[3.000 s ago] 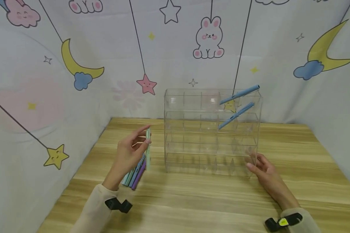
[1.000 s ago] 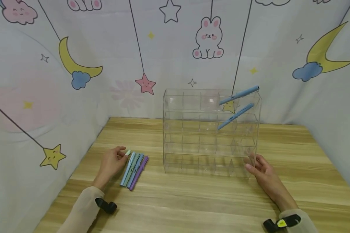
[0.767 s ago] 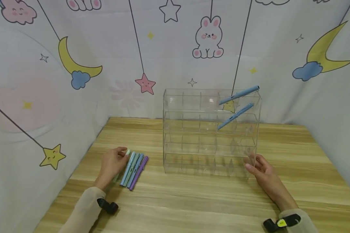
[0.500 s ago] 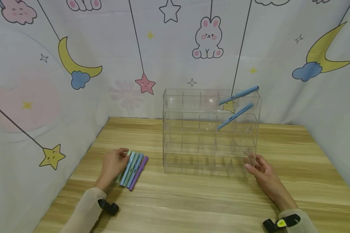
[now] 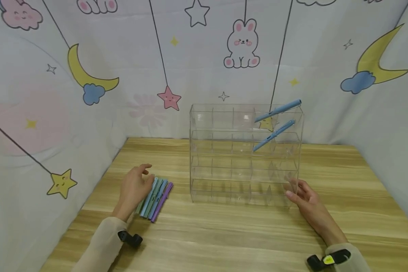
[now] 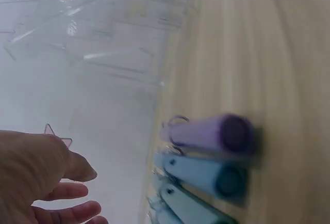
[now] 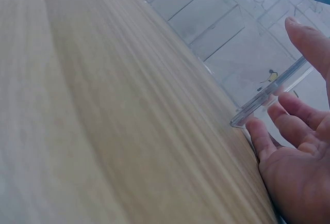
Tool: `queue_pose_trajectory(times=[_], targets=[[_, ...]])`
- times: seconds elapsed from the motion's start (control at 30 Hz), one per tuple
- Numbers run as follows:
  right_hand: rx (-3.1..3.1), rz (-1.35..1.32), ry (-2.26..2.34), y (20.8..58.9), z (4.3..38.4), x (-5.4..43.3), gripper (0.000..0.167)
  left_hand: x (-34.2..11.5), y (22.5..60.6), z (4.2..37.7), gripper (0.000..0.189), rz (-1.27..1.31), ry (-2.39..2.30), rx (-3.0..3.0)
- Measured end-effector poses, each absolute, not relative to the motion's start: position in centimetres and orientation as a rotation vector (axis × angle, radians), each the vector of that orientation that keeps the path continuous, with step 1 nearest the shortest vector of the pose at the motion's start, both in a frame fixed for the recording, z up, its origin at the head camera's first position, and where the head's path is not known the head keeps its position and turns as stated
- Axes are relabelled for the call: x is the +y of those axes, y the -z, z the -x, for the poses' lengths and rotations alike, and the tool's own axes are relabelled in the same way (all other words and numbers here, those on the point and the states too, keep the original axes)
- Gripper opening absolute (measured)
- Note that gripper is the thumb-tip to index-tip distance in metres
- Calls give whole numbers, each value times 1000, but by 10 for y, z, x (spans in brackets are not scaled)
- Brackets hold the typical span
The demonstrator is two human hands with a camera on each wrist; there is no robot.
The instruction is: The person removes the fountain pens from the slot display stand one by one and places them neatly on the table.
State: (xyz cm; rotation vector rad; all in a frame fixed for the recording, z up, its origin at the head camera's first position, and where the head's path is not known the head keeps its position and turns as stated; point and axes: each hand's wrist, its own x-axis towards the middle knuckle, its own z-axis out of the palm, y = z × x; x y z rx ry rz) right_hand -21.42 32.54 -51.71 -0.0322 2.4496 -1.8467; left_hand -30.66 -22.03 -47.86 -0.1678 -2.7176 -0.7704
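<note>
My left hand [image 5: 134, 189] hovers over the left end of a row of pens, its fingers loosely bent with nothing between them. The row has a purple pen [image 5: 161, 202], a blue pen [image 5: 158, 200] and greenish and pale blue ones, lying side by side; the hand partly covers the leftmost. In the left wrist view the purple pen [image 6: 211, 132] shows its end. My right hand [image 5: 314, 207] holds the lower right side of a clear acrylic rack [image 5: 221, 173], thumb in front, other fingers along the outer side of its panel [image 7: 273, 90].
Two blue pens lie slanted in the rack's right part, an upper one [image 5: 278, 110] in the top tier and a lower one [image 5: 274, 135] in the second. A patterned cloth [image 5: 139, 56] hangs behind the wooden table [image 5: 224, 238].
Three seconds ago my left hand held a light green pen upright; it now lies at the row's left end. The left hand has let go and lifted slightly. The right hand has stayed.
</note>
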Motion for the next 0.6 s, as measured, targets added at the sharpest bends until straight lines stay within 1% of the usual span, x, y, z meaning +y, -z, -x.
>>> queue_pose_trajectory(times=[0.17, 0.4, 0.6], targets=[[2460, 19, 1833, 516, 214, 328, 63, -192, 453, 306, 42, 260, 766, -2622], [2430, 42, 1876, 518, 214, 327, 62, -156, 422, 304, 41, 476, 896, -2433], [2410, 54, 1893, 517, 214, 326, 62, -131, 399, 299, 38, 551, 1006, -2282]])
